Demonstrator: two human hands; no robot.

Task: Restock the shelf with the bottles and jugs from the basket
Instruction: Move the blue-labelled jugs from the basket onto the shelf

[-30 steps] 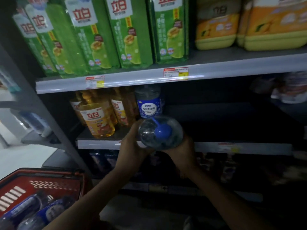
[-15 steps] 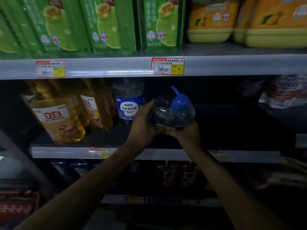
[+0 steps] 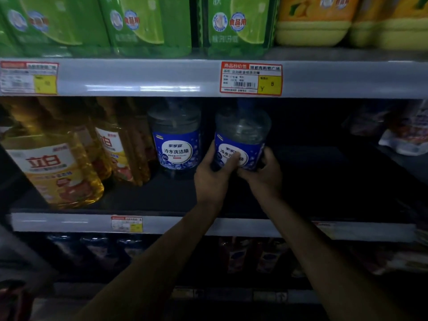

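Dim shop aisle, metal shelving; the top tier holds green refill packs point(image 3: 143, 24) and yellow jugs point(image 3: 312, 26), with a price tag point(image 3: 251, 78) on the rail. On the middle shelf point(image 3: 162, 200) we see amber detergent bottles point(image 3: 53, 167) at far left, then one blue-label jug point(image 3: 176, 140) standing upright. Just right of it, with a small gap, is the clear jug point(image 3: 240, 133) we are stocking. It is upright with its label facing us and its blue cap partly tucked under the rail. The left hand point(image 3: 213, 179) wraps the jug's lower left side, thumb across the label. The right hand point(image 3: 264, 174) curls round the lower right side. The base is hidden by the hands, so we can't tell whether it sits on the shelf yet. Our read is that the jug is full of liquid, so fairly heavy for its size, with thin plastic walls that give a bit and a glossy label that may slip. A low two-sided hold like this suits it, and the neck is the stiffer spot if one hand must do. The shelf to the right is dark. The basket is not in view.
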